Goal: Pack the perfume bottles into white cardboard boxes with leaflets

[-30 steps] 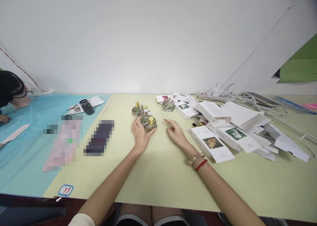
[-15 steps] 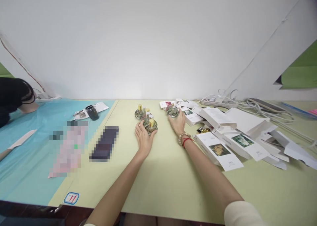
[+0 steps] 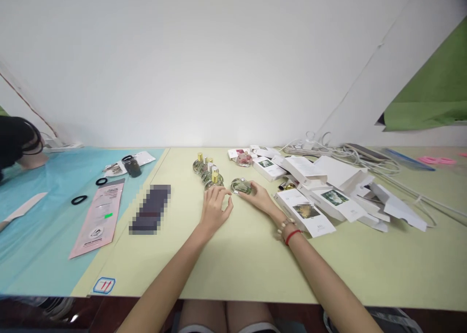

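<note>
My right hand (image 3: 258, 197) grips a round clear glass perfume bottle (image 3: 240, 185) by its right side, low over the table; no cap shows on it. To its left is my left hand (image 3: 216, 209), fingers curved and thumb apart, with nothing in it. Its fingertips are close to the front perfume bottle with a gold cap (image 3: 215, 176); whether they touch it I cannot tell. Behind that one, several more glass bottles with gold and silver caps (image 3: 200, 157) stand in a slanting row. A pinkish bottle (image 3: 244, 159) lies farther back, beside white boxes.
Opened white flower-picture boxes (image 3: 305, 210) pile up on the right, with white cables (image 3: 386, 167) behind. A dark blurred rectangle (image 3: 151, 209) lies left of my hands. On the blue sheet are a pink packet (image 3: 100, 219), a dark jar (image 3: 132, 166) and a knife (image 3: 27, 207).
My right hand has come toward me from the boxes at the back, bringing a glass bottle. My left hand has let go of the front gold-capped bottle and drawn back slightly.
</note>
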{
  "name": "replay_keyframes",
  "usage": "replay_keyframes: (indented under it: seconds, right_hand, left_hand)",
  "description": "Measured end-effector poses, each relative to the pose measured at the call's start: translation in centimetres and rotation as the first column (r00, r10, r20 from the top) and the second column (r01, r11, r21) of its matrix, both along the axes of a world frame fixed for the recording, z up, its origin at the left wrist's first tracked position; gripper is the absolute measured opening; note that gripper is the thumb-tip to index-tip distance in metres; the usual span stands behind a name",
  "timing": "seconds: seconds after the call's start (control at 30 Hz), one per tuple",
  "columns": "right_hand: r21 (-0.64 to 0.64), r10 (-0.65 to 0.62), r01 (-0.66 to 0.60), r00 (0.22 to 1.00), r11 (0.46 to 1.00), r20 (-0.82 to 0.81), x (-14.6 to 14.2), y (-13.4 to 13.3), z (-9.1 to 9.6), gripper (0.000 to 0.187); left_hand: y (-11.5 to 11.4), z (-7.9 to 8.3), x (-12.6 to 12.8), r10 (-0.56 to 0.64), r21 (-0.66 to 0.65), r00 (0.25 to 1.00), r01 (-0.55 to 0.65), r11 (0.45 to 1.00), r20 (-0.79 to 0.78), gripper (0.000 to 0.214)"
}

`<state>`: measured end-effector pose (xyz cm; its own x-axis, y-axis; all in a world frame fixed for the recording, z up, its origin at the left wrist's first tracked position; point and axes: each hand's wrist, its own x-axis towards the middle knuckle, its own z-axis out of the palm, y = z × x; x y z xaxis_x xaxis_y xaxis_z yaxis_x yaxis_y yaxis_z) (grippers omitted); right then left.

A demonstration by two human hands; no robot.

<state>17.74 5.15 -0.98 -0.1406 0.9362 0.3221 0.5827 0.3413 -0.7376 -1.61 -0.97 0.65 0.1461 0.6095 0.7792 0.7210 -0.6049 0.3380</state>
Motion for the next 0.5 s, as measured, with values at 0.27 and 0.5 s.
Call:
replay_keyframes:
  seconds: [0.27, 0.5]
  right_hand:
    - [-0.234, 0.38, -0.36, 0.924, 0.903, 0.046, 2.2, -2.2, 2.4, 0.049]
    - [-0.02, 0.205, -0.213, 0.906, 0.977, 0.371, 3.9, -1.8, 2.7, 0.043]
  left_hand:
    - [0.2, -0.4, 0.7, -0.001, -0.246, 1.0, -0.001, 0.969, -0.01, 0.036]
    - [0.7, -0.8, 0.6, -0.02, -0.387, 0.999, 0.004, 0.922, -0.037, 0.027]
